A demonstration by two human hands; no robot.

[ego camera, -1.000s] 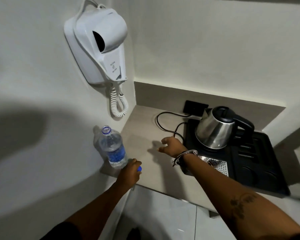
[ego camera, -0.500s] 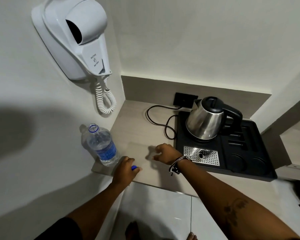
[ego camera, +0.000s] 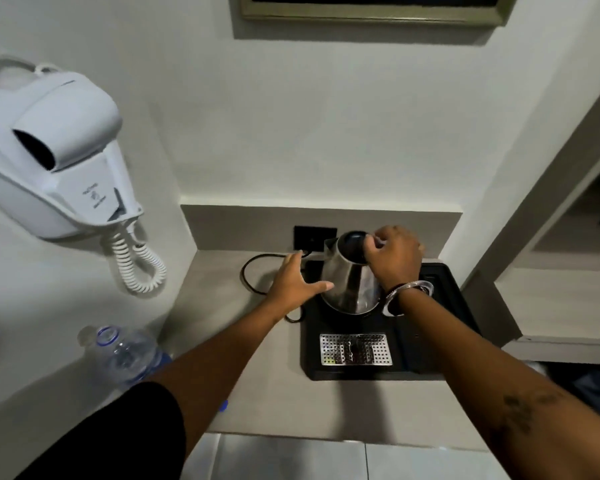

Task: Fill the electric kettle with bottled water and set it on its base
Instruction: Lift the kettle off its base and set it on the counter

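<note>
Grey tabletop [ego camera: 281, 403] in a white corner: the kettle [ego camera: 350, 275] stands upright on the black tray [ego camera: 430, 355] mid-frame, spout toward upper left. Right hand [ego camera: 394, 258] clenched at its lid and handle; left hand [ego camera: 293, 284] spread, released, beside it. Uncapped water bottle [ego camera: 125, 351] lower left, contents unclear.

Beige counter [ego camera: 274, 407] in wall niche: black tray [ego camera: 430, 368] at right, looped black cord [ego camera: 248, 285] behind, uncapped water bottle [ego camera: 125, 355] at left edge, blue cap [ego camera: 223, 405] near front.
</note>
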